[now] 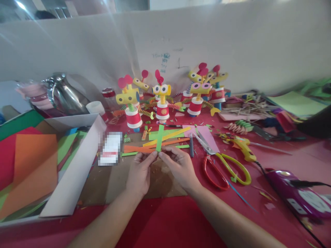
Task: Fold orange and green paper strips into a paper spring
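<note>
My left hand and my right hand meet over a piece of brown cardboard, thumbs close together. Between their fingertips they pinch two paper strips where the ends meet. The green paper strip points away from me, and the orange paper strip reaches out to the left. Beyond the fingers lie loose strips, among them a yellow strip. Scissors with one red and one yellow handle lie open to the right of my right hand.
Several paper-cup figures stand along the wall. On the left are a box of coloured paper, a blurred-out white rectangle and a steel jug. To the right lie a yellow glue gun and a purple corded device.
</note>
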The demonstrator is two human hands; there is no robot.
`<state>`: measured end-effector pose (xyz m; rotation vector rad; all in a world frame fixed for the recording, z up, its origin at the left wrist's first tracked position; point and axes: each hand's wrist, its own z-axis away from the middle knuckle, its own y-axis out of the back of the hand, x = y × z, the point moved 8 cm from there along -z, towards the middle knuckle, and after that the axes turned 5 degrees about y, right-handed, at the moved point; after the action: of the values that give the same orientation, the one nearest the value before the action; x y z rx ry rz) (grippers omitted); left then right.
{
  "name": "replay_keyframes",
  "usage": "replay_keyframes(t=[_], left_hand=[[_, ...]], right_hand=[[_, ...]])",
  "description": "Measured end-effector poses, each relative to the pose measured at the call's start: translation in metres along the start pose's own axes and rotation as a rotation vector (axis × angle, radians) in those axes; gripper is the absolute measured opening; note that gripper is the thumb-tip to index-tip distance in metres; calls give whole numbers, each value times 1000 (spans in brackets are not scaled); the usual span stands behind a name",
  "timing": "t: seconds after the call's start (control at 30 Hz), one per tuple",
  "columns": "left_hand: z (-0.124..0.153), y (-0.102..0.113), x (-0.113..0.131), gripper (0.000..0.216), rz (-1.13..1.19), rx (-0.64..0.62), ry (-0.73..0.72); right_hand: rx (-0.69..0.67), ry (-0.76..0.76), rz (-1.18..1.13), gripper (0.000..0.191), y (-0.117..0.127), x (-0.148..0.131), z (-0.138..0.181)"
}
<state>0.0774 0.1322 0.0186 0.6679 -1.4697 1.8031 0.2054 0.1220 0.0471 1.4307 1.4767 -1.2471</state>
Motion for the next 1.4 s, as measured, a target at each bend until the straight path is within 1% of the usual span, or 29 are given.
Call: replay_keyframes(t=[0.13,0.27,0.47,0.63,0.8,0.93,1.03,1.23,1.4], left_hand=[[1,2,-5,18,10,0,40],[0,4,-8,16,11,12,71],[2,2,-4,17,-71,31,32],[4,0,-2,17,-98,45,25],[5,-7,-6,14,-65,-33,72],[6,-9,-7,10,-57,-66,78],[6,-9,-5,12,-49,-66,70],[6,-8,-6,16,-12,-47,100],[7,-7,-5,22,-7,-46,87]], right_hand=[[24,-43,-5,11,2,3,-1],[13,-56,4,12,3,6,-1],[9,-88,-16,12,1,7,2],[-1,-164,-66,14,-3,10,5],[6,-119,-59,12,-3,9,3],[27,-115,-49,12,-1,10,2],[38,-111,-40,13,0,10,2],[47,-114,-41,14,1,12,3],[53,-146,-94,14,0,15,4]])
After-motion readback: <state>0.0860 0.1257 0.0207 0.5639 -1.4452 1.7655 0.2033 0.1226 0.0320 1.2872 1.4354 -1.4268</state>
